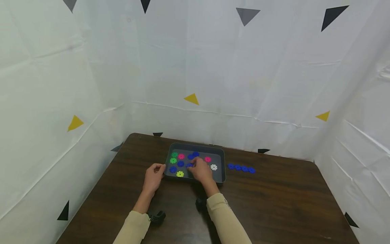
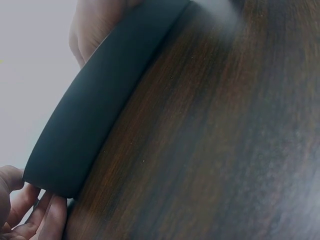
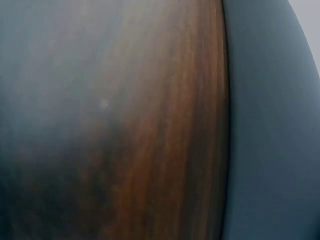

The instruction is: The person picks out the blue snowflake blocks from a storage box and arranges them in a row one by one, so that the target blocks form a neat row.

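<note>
A dark grey tray [image 1: 219, 177] lies on the table and holds flower-shaped notched discs. My left hand [image 1: 153, 177] grips the tray's near left corner; in the left wrist view its thumb and fingers [image 2: 52, 217] are at the corner of the tray wall [image 2: 95, 107]. Over the tray's middle, my right hand [image 1: 201, 170] pinches a blue disc [image 1: 189, 165] between thumb and fingers, partly hidden by them. Around it lie other blue discs [image 1: 180, 163], green ones [image 1: 173, 160], pink ones [image 1: 181, 156], a yellow one [image 1: 180, 174] and a white one [image 1: 214, 167].
To the tray's right, a row of several blue discs [image 1: 241, 168] lies on the brown wooden table [image 1: 274, 200]. White sheeting [image 1: 213, 67] with coloured triangles stands behind and at both sides. The right wrist view shows only tabletop and the tray's outer wall [image 3: 272, 130].
</note>
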### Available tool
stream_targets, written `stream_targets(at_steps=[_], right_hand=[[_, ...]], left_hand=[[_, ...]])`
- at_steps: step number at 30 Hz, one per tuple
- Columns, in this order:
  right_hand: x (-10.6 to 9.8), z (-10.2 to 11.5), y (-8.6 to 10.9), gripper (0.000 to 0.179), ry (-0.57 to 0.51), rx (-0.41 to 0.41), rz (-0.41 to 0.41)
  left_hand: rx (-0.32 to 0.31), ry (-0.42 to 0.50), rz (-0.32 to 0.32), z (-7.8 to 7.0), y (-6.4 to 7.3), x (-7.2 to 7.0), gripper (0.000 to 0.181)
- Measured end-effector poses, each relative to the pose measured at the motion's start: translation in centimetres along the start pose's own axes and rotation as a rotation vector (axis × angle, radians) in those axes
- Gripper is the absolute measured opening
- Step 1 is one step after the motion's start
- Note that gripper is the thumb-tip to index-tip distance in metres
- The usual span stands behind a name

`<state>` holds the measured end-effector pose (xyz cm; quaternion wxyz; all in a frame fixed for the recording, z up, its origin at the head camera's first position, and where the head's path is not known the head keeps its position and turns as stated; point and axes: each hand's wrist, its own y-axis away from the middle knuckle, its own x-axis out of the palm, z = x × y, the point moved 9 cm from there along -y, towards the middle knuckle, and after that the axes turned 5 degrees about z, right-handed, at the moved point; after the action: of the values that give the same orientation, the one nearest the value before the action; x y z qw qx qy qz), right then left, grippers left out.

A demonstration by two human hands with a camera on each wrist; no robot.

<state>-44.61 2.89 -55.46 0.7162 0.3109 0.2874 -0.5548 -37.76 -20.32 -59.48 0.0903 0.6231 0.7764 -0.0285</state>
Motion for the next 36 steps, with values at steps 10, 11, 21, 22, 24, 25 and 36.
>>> stream_targets(at_steps=[10,11,21,22,24,25,36], right_hand=[[-0.8,0.1,-0.3,0.013,-0.045,-0.033,-0.020],[-0.9,0.2,-0.3,0.012,-0.046,-0.040,-0.017],[-1.3,0.2,0.0,0.020,-0.018,-0.085,0.023],[-1.4,0.1,0.1,0.021,-0.016,-0.085,0.024],[-1.7,0.0,0.2,0.022,-0.018,-0.086,0.025],[-1.9,-0.1,0.3,0.021,-0.019,-0.087,0.023],[-4.3,-0.5,1.9,0.010,-0.037,-0.099,0.010]], left_hand=[[-0.002,0.008,-0.003,-0.3,-0.6,0.3,0.036],[-0.001,0.010,-0.001,-0.3,-0.7,0.3,0.036],[-0.011,0.017,0.008,0.2,-1.3,0.5,0.035],[-0.011,0.017,0.008,0.2,-1.4,0.5,0.035],[-0.008,0.017,0.009,0.1,-1.4,0.5,0.036],[-0.007,0.017,0.010,0.0,-1.4,0.5,0.036],[0.010,0.005,0.013,-0.4,-1.3,0.3,0.037]])
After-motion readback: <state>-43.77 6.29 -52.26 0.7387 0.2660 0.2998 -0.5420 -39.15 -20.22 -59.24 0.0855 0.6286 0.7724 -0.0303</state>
